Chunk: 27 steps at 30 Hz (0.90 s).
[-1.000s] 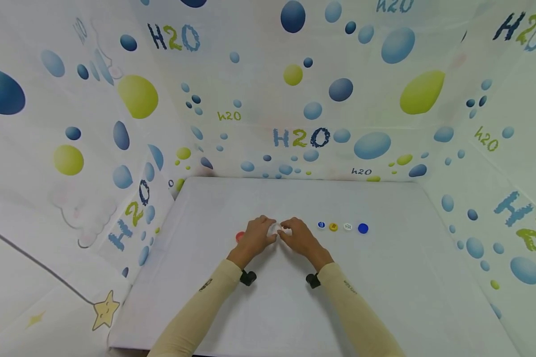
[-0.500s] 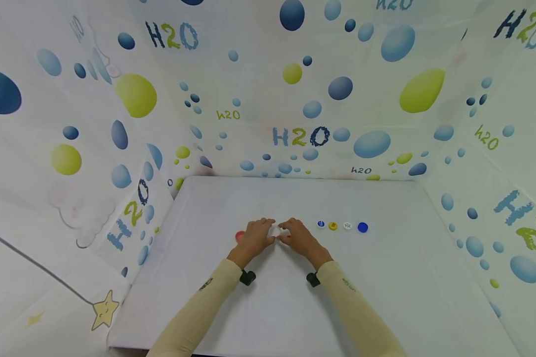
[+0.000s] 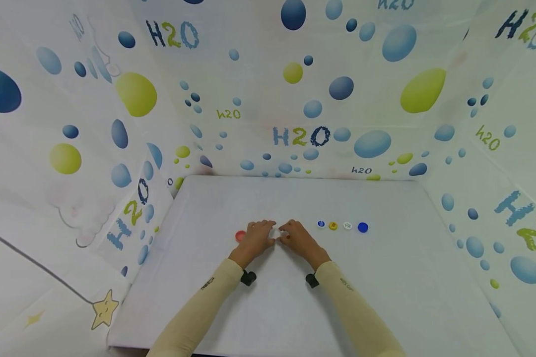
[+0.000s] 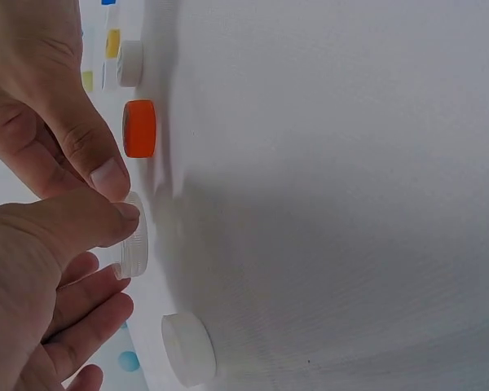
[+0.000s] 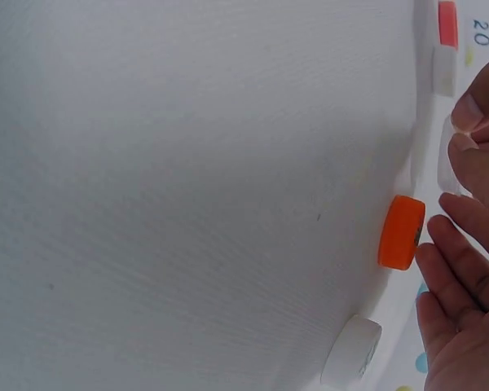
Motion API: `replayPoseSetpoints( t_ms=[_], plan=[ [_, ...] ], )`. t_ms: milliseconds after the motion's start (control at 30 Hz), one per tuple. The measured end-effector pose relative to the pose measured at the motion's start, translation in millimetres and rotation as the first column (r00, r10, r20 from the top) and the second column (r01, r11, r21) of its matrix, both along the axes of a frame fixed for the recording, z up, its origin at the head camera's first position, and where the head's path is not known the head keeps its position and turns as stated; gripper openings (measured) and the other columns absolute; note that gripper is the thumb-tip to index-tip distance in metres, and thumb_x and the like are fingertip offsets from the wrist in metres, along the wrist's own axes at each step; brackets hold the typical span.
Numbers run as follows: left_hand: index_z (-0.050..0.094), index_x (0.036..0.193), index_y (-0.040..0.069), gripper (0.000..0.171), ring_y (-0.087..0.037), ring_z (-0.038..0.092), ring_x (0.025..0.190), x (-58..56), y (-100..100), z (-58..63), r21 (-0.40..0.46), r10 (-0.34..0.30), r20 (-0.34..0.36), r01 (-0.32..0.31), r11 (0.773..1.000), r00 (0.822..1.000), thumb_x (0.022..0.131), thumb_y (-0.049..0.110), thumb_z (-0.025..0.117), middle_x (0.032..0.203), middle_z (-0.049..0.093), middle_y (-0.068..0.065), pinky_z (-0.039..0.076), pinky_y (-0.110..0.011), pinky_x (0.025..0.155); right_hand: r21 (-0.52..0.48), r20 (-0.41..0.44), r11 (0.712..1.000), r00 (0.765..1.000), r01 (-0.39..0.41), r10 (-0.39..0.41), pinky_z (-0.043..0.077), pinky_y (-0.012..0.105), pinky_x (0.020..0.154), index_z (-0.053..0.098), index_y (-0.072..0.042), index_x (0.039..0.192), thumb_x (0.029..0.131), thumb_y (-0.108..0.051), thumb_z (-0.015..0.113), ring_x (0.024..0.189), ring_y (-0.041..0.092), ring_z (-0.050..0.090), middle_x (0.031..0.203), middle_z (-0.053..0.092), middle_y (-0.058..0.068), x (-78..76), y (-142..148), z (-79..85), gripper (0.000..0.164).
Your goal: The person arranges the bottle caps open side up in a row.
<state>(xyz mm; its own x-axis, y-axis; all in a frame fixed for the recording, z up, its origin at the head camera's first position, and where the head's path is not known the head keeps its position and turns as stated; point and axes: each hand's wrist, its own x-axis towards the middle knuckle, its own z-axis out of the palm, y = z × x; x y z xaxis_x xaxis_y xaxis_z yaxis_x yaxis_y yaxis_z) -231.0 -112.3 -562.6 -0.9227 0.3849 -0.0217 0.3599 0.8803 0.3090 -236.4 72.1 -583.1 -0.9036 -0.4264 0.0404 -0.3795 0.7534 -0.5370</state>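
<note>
A clear bottle cap (image 4: 135, 244) is held on edge between both hands, just over the white tabletop. My left hand (image 3: 253, 239) pinches it between thumb and fingers from the left. My right hand (image 3: 302, 240) holds its opposite side, the thumb lying along the rim in the right wrist view. Beside the left hand stand a white cap (image 4: 189, 349) and a red cap (image 3: 240, 236). Close to the right hand's fingers is an orange cap (image 5: 402, 232), with another white cap (image 5: 352, 354) further along. Fingers hide part of the clear cap.
To the right of the hands, a row holds a blue-and-white cap (image 3: 321, 224), a yellow cap (image 3: 333, 226), a white printed cap (image 3: 348, 225) and a blue cap (image 3: 363, 227). A patterned cloth wall (image 3: 259, 84) rises behind the white tabletop (image 3: 268, 312).
Both hands shift slightly toward the person, and the right-hand fingers change position a little around the clear cap. The other caps stay in place.
</note>
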Motion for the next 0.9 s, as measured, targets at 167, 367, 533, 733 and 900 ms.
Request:
replayPoseSetpoints(
  t_ms=[167, 367, 533, 733, 900],
  plan=[
    [0.056, 0.147, 0.007, 0.055, -0.035, 0.058, 0.135, 1.4, -0.1, -0.1, -0.037, -0.002, 0.002, 0.002, 0.999, 1.0, 0.099, 0.025, 0.077, 0.144, 0.064, -0.014, 0.037, -0.057, 0.117, 0.029, 0.017, 1.0, 1.0, 0.002, -0.002, 0.053, 0.039, 0.1, 0.07, -0.006, 0.132, 0.103, -0.02, 0.071, 0.11, 0.022, 0.057, 0.123, 0.064, 0.009, 0.8, -1.3, -3.0, 0.033],
    [0.057, 0.147, 0.008, 0.055, -0.035, 0.058, 0.136, 0.6, -0.1, -2.0, -0.046, 0.001, 0.016, 0.0, 0.999, 1.0, 0.099, 0.026, 0.077, 0.145, 0.064, -0.014, 0.036, -0.057, 0.117, 0.044, -0.001, 0.999, 1.0, 0.001, -0.001, 0.053, 0.039, 0.097, 0.072, -0.005, 0.13, 0.102, -0.02, 0.072, 0.107, 0.023, 0.058, 0.12, 0.065, 0.01, 2.6, -2.7, -2.1, 0.032],
    [0.057, 0.147, 0.008, 0.055, -0.035, 0.058, 0.136, 1.7, 0.0, -4.0, -0.049, -0.003, 0.024, 0.005, 0.999, 1.0, 0.099, 0.026, 0.077, 0.145, 0.064, -0.014, 0.036, -0.057, 0.118, 0.037, 0.001, 0.999, 1.0, 0.0, 0.0, 0.053, 0.039, 0.096, 0.072, -0.003, 0.129, 0.101, -0.02, 0.073, 0.104, 0.023, 0.058, 0.118, 0.066, 0.011, 5.2, -2.5, -1.8, 0.033],
    [0.058, 0.145, 0.008, 0.054, -0.035, 0.058, 0.135, 2.9, 0.7, -4.8, -0.046, 0.0, 0.011, 0.001, 0.999, 1.0, 0.098, 0.026, 0.078, 0.143, 0.065, -0.014, 0.037, -0.058, 0.118, 0.044, -0.021, 0.999, 1.0, -0.001, 0.002, 0.054, 0.039, 0.097, 0.073, -0.004, 0.129, 0.1, -0.021, 0.075, 0.105, 0.022, 0.058, 0.12, 0.066, 0.01, 4.4, -2.6, -4.5, 0.034],
    [0.058, 0.145, 0.007, 0.054, -0.036, 0.058, 0.135, 3.4, 0.9, -6.4, -0.056, 0.001, 0.004, 0.0, 0.998, 1.0, 0.098, 0.026, 0.077, 0.143, 0.065, -0.014, 0.037, -0.057, 0.117, 0.059, -0.064, 0.998, 0.998, -0.003, 0.007, 0.054, 0.04, 0.097, 0.074, -0.005, 0.128, 0.099, -0.023, 0.077, 0.104, 0.023, 0.061, 0.118, 0.067, 0.01, 3.4, -2.4, -6.2, 0.034]
  ],
)
